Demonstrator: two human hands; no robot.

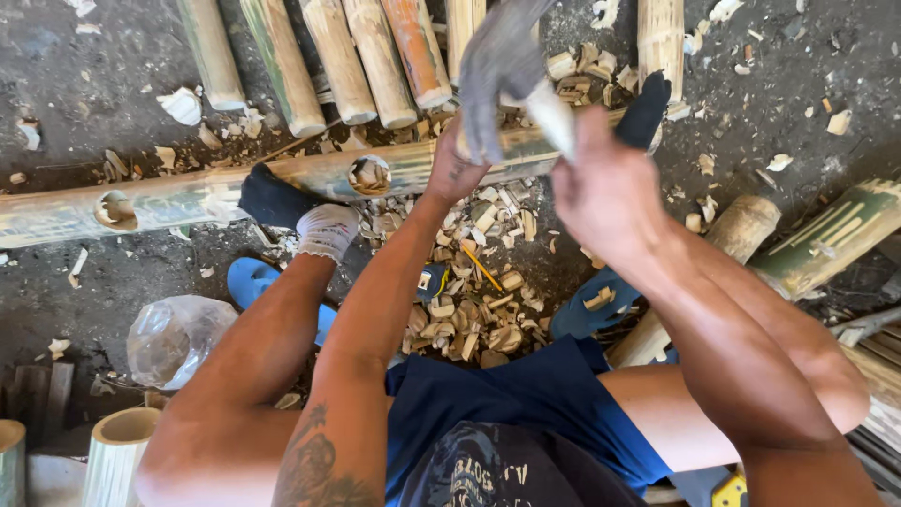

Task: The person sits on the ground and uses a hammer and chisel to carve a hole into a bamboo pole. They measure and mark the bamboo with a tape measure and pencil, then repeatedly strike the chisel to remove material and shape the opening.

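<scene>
Dirt floor (113, 56) strewn with bamboo chips (469, 310); right hand (605, 188) clenches a tool handle (549, 113), left hand (455, 164) grasps a grey glove (497, 66).

A crumpled clear plastic bag (176, 338) lies on the dark ground at the lower left, just beside the person's bent knee and above two cut pale bamboo stubs; it is rounded, puffed and see-through with whitish glints, its contents too dim to tell; a small blue and yellow packet-like thing (432, 282) lies among the wood chips between the legs, boxy, partly covered by chips, its kind unclear; at the bottom edge on the right a yellow corner with dark marks (730, 491) shows beside the blue shorts, too cut off to name; no signs and no screens show anywhere
</scene>
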